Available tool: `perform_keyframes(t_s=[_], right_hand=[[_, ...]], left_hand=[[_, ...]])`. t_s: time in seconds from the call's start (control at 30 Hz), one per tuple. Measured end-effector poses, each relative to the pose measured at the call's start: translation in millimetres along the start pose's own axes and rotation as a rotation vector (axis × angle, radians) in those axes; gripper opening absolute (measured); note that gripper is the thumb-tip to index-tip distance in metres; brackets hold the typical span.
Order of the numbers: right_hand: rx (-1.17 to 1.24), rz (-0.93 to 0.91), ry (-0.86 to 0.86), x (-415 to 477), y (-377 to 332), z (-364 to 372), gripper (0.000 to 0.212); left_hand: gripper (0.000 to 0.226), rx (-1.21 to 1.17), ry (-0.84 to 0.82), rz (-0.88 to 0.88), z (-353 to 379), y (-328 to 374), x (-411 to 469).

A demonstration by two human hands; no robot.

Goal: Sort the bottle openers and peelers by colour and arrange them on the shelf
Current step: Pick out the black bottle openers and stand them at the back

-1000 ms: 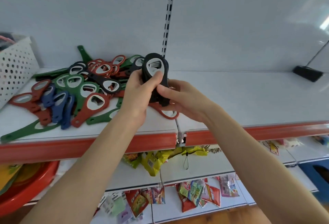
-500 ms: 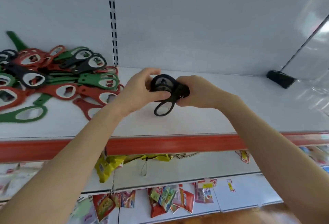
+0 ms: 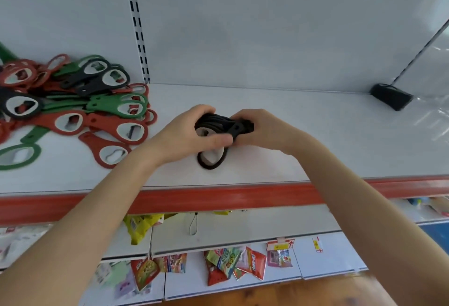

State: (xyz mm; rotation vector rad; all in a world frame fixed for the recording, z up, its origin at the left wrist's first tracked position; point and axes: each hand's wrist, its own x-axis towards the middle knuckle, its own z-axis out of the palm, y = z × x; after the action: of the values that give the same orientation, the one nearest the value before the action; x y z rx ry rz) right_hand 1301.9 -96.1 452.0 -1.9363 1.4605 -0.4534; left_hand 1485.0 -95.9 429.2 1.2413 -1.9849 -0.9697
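Several black bottle openers (image 3: 220, 123) are held as one stack over the bare middle of the shelf (image 3: 315, 140); the left hand (image 3: 184, 135) is curled round the ring ends, thumb laid across the front; the right hand (image 3: 267, 130) is wrapped round the handle ends. One stray ring (image 3: 211, 160) hangs skewed below the left thumb; whether it touches the shelf cannot be told.

Step judged: the black set is being squared up before being laid down as a colour group. Advised: the stray ring is to be pushed back in line first; the stack is to be lowered flat with both grips held until it rests; release is to be gentle, so the pieces are not fanned out; a spot well apart from the unsorted stock is preferred.

Surroundings: a mixed pile (image 3: 80, 111) of red, green and black openers lies at far left on the same shelf, much overlapped; black ones are seen within it, so the sort is judged unfinished; no peeler could be told apart. A slotted upright (image 3: 136, 26) stands behind the pile; a black block (image 3: 391, 96) sits at the back right, beside a clear divider (image 3: 432, 111); neither is judged to obstruct. A red edge strip (image 3: 218, 196) runs along the front; anything slid past it could fall toward the snack packets (image 3: 230, 262) below.
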Motion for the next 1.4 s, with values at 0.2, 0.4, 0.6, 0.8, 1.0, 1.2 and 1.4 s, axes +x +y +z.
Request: perform_keyframes(t_s=[0.2, 0.4, 0.6, 0.8, 1.0, 1.2, 1.4], right_hand=[[0.049, 0.031, -0.015, -2.9, -1.2, -0.6, 0.025], [0.116, 0.024, -0.061, -13.3, 0.9, -5.2, 0.03], [0.134, -0.044, 0.13, -15.1, 5.4, 8.8, 0.02], [0.298, 0.012, 0.08, -23.2, 3.0, 13.8, 0.045], [0.28, 0.0, 0.292, -25.1, 2.3, 32.1, 0.031], [0.266, 0.046, 0.203, -28.9, 6.5, 32.5, 0.068], [0.337, 0.044, 0.181, -30.6, 11.4, 28.3, 0.071]], left_hand=[[0.109, 0.246, -0.178, -0.008, 0.1, 3.2, -6.9], [0.073, 0.234, -0.07, 0.055, -2.0, -1.7, -4.7], [0.06, 0.222, 0.018, 0.103, -1.0, -6.9, -0.8], [0.06, 0.232, 0.017, 0.098, -0.3, -5.4, -1.9], [0.043, 0.188, -0.015, 0.065, 0.8, -0.6, -4.6], [0.042, 0.173, -0.044, 0.047, 11.9, 5.1, -6.1], [0.047, 0.184, 0.003, 0.049, 16.5, 4.0, -7.1]])
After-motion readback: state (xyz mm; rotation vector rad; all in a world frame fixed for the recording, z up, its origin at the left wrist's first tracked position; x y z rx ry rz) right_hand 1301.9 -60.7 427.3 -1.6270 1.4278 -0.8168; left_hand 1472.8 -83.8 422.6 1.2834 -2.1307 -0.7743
